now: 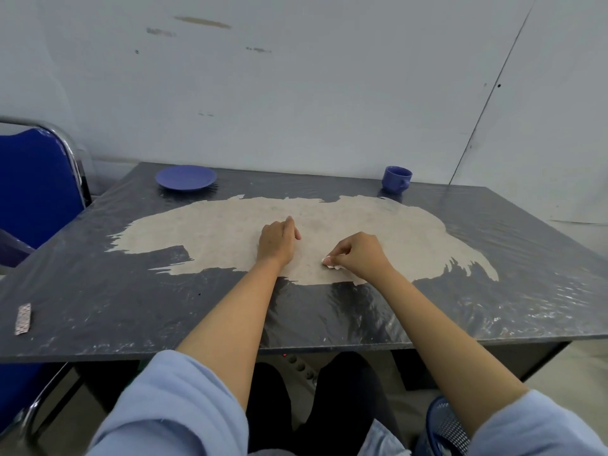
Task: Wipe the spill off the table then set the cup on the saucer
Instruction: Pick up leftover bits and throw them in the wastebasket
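A blue saucer sits at the far left of the dark table. A blue cup stands upright at the far right, apart from the saucer. My right hand pinches a small white tissue against the table's middle. My left hand rests beside it on the surface, fingers curled, holding nothing that I can see. A wide beige worn patch covers the table's middle; no distinct spill shows.
A blue chair with a chrome frame stands at the table's left. A small blister strip lies near the front left edge. A blue mesh bin is on the floor at my right.
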{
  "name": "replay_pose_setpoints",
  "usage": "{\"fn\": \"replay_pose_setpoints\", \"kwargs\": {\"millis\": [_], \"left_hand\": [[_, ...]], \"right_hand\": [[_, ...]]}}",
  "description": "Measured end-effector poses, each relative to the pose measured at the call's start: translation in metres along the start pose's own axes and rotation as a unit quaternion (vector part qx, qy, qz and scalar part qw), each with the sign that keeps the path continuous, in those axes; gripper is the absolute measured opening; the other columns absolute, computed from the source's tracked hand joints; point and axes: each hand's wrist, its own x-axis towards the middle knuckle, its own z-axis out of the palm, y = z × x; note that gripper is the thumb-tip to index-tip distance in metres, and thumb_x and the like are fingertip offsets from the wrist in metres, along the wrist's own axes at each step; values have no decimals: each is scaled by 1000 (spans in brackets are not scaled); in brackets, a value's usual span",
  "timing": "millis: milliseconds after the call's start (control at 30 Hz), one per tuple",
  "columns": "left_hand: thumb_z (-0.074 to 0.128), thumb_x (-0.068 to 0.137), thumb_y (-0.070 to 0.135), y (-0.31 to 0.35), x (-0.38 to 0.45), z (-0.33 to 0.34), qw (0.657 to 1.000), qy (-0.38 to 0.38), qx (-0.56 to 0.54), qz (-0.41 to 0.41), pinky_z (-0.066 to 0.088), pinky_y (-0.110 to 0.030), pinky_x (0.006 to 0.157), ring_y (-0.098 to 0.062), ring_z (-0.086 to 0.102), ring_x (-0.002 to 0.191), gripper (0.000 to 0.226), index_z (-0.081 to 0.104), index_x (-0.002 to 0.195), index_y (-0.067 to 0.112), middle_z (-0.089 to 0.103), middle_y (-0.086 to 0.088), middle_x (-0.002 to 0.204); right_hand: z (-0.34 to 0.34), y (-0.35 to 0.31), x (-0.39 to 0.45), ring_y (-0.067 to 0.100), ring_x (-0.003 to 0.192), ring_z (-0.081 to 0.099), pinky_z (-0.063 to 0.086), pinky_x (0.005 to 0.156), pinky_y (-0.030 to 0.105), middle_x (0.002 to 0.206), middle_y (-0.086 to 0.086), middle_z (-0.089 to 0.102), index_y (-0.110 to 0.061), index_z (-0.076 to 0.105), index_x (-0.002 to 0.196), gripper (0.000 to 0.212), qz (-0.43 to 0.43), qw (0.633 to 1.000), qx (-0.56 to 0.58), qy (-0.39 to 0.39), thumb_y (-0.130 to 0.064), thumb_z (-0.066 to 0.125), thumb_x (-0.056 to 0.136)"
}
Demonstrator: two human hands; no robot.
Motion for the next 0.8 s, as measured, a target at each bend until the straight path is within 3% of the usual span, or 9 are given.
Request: {"fn": "replay_pose_setpoints", "kwargs": {"millis": [100,200,267,400,567,800], "left_hand": [[18,102,37,0,2,0,999,-21,5,-25,45,-37,90,-30,62,95,59,61,71,11,69,-13,91],[11,102,46,4,8,-4,996,-69,25,-51,43,-37,94,-29,62,99,69,65,76,12,71,-12,100],[10,101,50,7,12,-6,993,-90,35,-68,42,-38,98,-28,61,104,70,66,78,14,70,-10,104],[13,101,48,12,10,-4,993,-83,52,-60,43,-41,100,-29,61,104,62,63,76,20,68,-5,98],[15,102,46,18,1,6,991,-59,116,-39,40,-44,103,-28,61,104,59,65,82,23,70,-5,108],[18,102,40,8,-3,10,994,-23,104,-28,42,-43,100,-29,61,105,60,72,85,20,73,-2,108]], "right_hand": [[-3,3,-5,2,66,63,46,60,12,76,-8,75,-18,82,84,19,21,999,40,-27,-34,82,73],[-14,11,-9,14,76,65,59,67,24,94,5,76,-10,81,92,23,94,982,142,-84,-28,81,76],[-21,15,-12,16,76,63,60,65,22,106,12,73,-3,77,101,29,142,961,215,-101,-22,78,79],[-40,22,-14,22,94,58,55,93,30,126,19,64,6,69,113,34,215,930,291,-67,-12,72,85],[-51,25,-3,27,109,65,49,103,36,120,15,67,1,70,114,41,230,953,199,-11,-25,73,84],[-39,6,27,22,93,70,51,99,35,105,7,76,-9,78,101,37,136,985,99,24,-38,77,79]]}}
